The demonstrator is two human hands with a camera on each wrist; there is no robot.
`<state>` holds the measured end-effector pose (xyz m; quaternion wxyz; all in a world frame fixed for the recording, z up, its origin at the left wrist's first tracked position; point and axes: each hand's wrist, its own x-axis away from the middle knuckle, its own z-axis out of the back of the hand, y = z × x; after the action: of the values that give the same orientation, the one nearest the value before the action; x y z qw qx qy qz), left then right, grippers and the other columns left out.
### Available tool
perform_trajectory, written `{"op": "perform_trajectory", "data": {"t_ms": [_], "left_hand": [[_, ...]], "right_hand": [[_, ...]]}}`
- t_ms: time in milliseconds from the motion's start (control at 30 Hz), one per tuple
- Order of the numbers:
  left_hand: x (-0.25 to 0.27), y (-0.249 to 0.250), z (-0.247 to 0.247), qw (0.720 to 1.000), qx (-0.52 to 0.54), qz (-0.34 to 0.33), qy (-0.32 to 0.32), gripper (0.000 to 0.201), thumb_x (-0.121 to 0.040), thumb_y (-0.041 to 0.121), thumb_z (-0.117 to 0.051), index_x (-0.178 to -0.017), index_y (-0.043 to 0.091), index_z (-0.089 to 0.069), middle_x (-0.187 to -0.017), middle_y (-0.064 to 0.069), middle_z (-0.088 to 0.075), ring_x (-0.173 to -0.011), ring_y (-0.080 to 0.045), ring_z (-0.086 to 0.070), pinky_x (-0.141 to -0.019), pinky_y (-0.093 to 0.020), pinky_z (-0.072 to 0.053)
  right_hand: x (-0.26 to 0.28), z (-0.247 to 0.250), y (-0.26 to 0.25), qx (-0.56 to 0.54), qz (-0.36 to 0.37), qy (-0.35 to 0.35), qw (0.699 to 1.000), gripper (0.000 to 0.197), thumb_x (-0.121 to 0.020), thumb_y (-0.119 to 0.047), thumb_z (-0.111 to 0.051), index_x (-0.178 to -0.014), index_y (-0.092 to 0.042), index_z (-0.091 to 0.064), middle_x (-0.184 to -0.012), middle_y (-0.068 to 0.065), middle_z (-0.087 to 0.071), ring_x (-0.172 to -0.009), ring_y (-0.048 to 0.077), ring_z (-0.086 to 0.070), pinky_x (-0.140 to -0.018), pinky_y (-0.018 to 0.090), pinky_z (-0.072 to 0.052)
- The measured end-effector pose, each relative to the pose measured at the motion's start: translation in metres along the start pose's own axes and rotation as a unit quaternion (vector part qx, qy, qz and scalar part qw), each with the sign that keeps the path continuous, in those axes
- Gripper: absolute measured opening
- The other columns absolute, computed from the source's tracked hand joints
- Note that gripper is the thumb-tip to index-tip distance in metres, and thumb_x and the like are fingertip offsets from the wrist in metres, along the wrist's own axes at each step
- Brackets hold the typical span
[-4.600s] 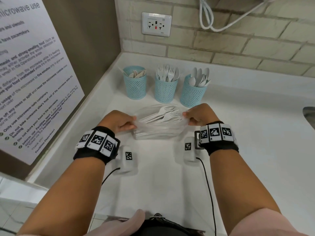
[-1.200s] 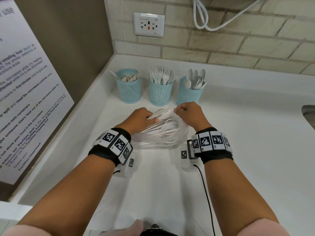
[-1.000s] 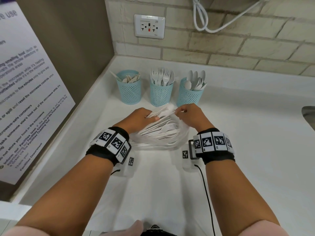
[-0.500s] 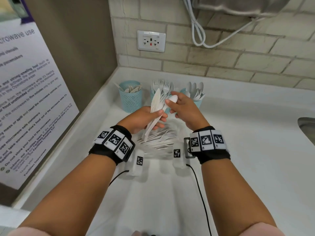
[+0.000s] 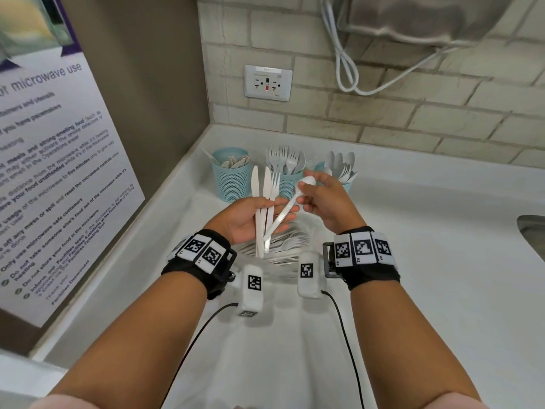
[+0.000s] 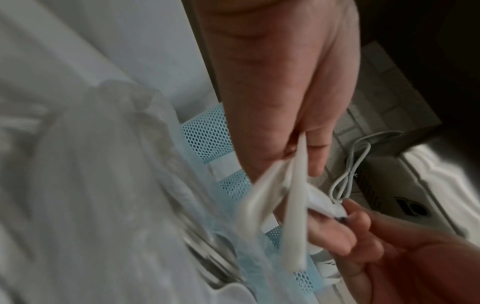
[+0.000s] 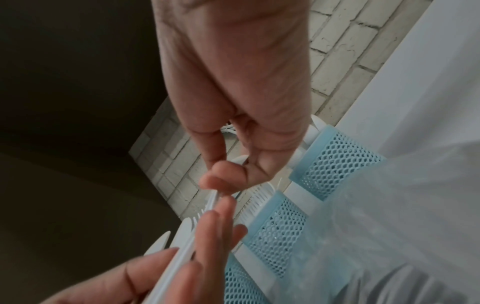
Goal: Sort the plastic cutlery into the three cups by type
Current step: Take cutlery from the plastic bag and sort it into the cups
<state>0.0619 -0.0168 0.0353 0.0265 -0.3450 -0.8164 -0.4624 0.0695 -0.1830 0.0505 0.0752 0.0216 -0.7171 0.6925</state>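
Note:
My left hand (image 5: 280,209) is raised above the counter and grips two white knives (image 5: 256,199) and a fork (image 5: 274,187), tips up. My right hand (image 5: 303,194) pinches a white spoon (image 5: 284,212) near its bowl; the handle slants down across my left fingers. Under both hands a clear plastic bag (image 5: 283,249) with several more pieces lies on the counter. Three blue mesh cups stand behind it: the left cup (image 5: 233,178) with flat pieces, the middle cup (image 5: 287,184) with forks, the right cup (image 5: 348,185) with spoons. The left wrist view shows the blurred bunch (image 6: 293,205).
The white counter (image 5: 413,261) ends in a brick back wall with a socket (image 5: 267,83) and a looped white cable (image 5: 342,60). A microwave notice (image 5: 53,172) covers the left wall. A steel sink edge (image 5: 533,234) shows at far right.
Both hands have risen from the bag with cutlery. The left now holds the bunch upright, and the right draws the spoon out of it toward the right.

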Motion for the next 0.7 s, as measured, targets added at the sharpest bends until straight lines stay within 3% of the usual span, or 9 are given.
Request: {"op": "perform_trajectory", "data": {"t_ms": [67,167,233,333,400,500,600,700], "left_hand": [[-0.002,-0.001,-0.002,1.0,-0.002,-0.003,0.012,0.032,-0.098,0.007,-0.033,-0.122,-0.003,-0.051,-0.101,-0.016,-0.07,-0.088,-0.024,-0.07,-0.077,-0.035,-0.059],[-0.006,-0.001,-0.007,1.0,-0.006,-0.01,0.025,0.027,-0.101,0.01,-0.029,-0.117,0.0,-0.049,-0.113,-0.018,-0.062,-0.113,-0.032,-0.057,-0.089,-0.041,-0.048],[-0.007,0.001,-0.01,0.999,-0.01,-0.016,0.033,0.024,-0.102,0.012,-0.029,-0.108,0.002,-0.05,-0.126,-0.02,-0.055,-0.12,-0.033,-0.05,-0.092,-0.041,-0.042],[-0.011,0.002,-0.014,0.998,-0.037,-0.028,0.05,0.028,-0.102,0.016,-0.033,-0.122,0.003,-0.048,-0.138,-0.019,-0.049,-0.116,-0.03,-0.052,-0.09,-0.037,-0.042],[-0.014,0.001,-0.016,0.996,-0.05,-0.032,0.062,0.034,-0.101,0.02,-0.035,-0.13,0.005,-0.045,-0.138,-0.017,-0.049,-0.12,-0.028,-0.051,-0.089,-0.034,-0.043],[-0.018,0.001,-0.018,0.996,-0.05,-0.033,0.072,0.038,-0.101,0.023,-0.037,-0.133,0.004,-0.046,-0.135,-0.014,-0.053,-0.118,-0.024,-0.053,-0.076,-0.025,-0.053],[-0.019,0.002,-0.016,0.997,-0.03,-0.023,0.073,0.034,-0.101,0.021,-0.037,-0.127,0.004,-0.05,-0.124,-0.011,-0.06,-0.101,-0.019,-0.061,-0.06,-0.021,-0.057],[-0.019,0.002,-0.013,0.998,-0.008,-0.007,0.061,0.025,-0.101,0.015,-0.037,-0.115,0.007,-0.055,-0.112,-0.006,-0.066,-0.076,-0.014,-0.071,-0.057,-0.021,-0.057]], "right_hand": [[0.001,0.002,-0.007,-0.013,0.019,0.02,1.0,0.028,-0.093,-0.006,-0.053,-0.12,-0.012,-0.048,-0.089,0.009,-0.062,-0.05,0.005,-0.059,-0.046,0.015,-0.046],[-0.003,0.013,-0.03,-0.043,0.114,0.147,0.982,0.018,-0.093,-0.005,-0.05,-0.104,-0.019,-0.048,-0.09,0.01,-0.062,-0.048,0.007,-0.057,-0.045,0.018,-0.045],[-0.004,0.024,-0.049,-0.045,0.199,0.254,0.946,0.013,-0.095,-0.01,-0.045,-0.1,-0.022,-0.046,-0.097,0.009,-0.062,-0.056,0.014,-0.059,-0.052,0.024,-0.05],[-0.008,0.036,-0.064,0.031,0.273,0.357,0.893,0.019,-0.098,-0.016,-0.039,-0.115,-0.013,-0.048,-0.084,-0.011,-0.054,-0.065,0.012,-0.06,-0.064,0.026,-0.053],[-0.015,0.04,-0.062,0.093,0.28,0.374,0.879,0.024,-0.099,-0.018,-0.037,-0.12,-0.01,-0.047,-0.077,-0.014,-0.051,-0.067,0.01,-0.059,-0.068,0.029,-0.052],[-0.028,0.042,-0.046,0.187,0.237,0.363,0.882,0.028,-0.101,-0.021,-0.034,-0.121,-0.009,-0.048,-0.084,0.0,-0.057,-0.079,0.021,-0.057,-0.07,0.028,-0.043],[-0.044,0.045,-0.024,0.267,0.184,0.33,0.887,0.03,-0.099,-0.019,-0.034,-0.115,-0.011,-0.057,-0.1,0.015,-0.065,-0.093,0.03,-0.058,-0.074,0.031,-0.041],[-0.052,0.046,-0.009,0.4,0.136,0.284,0.861,0.032,-0.097,-0.019,-0.037,-0.114,-0.016,-0.065,-0.109,0.015,-0.066,-0.108,0.033,-0.048,-0.082,0.034,-0.039]]}}
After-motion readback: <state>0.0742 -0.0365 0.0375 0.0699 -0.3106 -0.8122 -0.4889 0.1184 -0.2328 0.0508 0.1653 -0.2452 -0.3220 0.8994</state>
